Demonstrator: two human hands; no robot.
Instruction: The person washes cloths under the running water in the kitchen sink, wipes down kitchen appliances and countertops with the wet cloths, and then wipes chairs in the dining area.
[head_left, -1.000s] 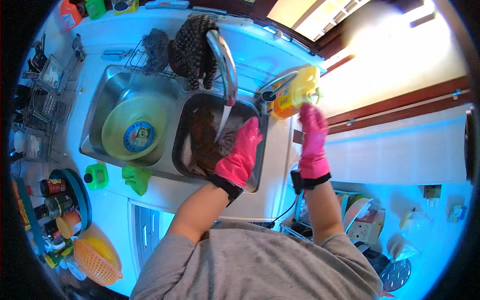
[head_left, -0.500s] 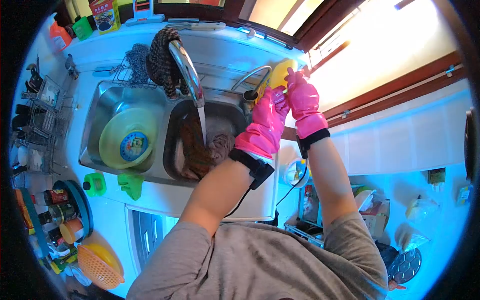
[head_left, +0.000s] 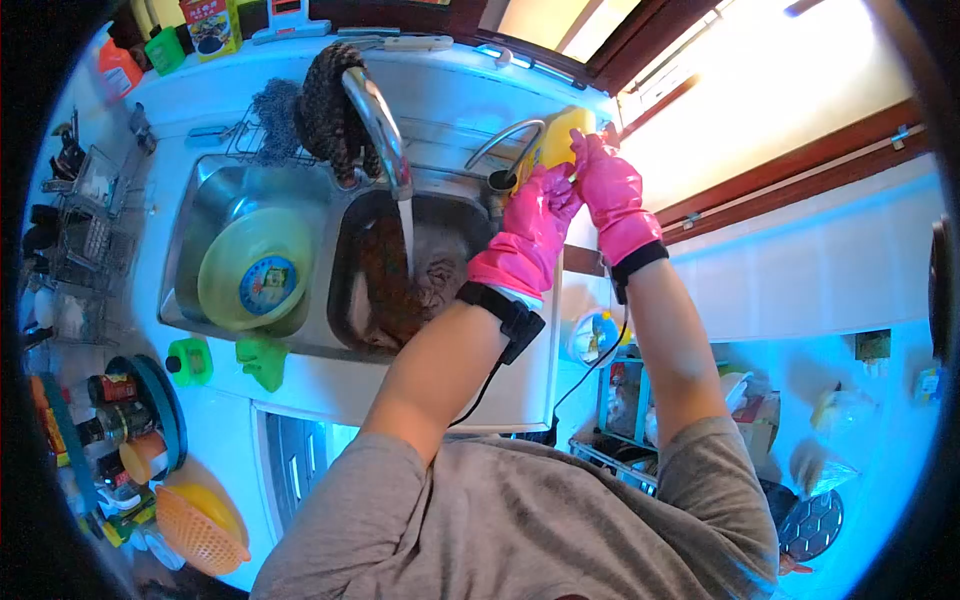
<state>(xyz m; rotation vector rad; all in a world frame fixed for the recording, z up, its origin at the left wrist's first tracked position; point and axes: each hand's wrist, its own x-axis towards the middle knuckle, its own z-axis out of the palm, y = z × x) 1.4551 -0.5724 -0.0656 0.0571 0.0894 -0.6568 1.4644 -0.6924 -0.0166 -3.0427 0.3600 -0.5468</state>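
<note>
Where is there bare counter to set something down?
Bare counter lies between the green cloth and the left forearm, and right of the right basin. The back is crowded: faucet, dark cloth, grey mesh, yellow bottle.

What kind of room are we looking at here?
Most likely a home kitchen: there's a double sink with water running from a curved faucet, a rack of utensils on the left, and jars standing near the counter.

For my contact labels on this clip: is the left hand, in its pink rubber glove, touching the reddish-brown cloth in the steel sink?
Apart. The head view shows the left hand beyond the steel sink's edge, the reddish-brown cloth inside it.
</note>
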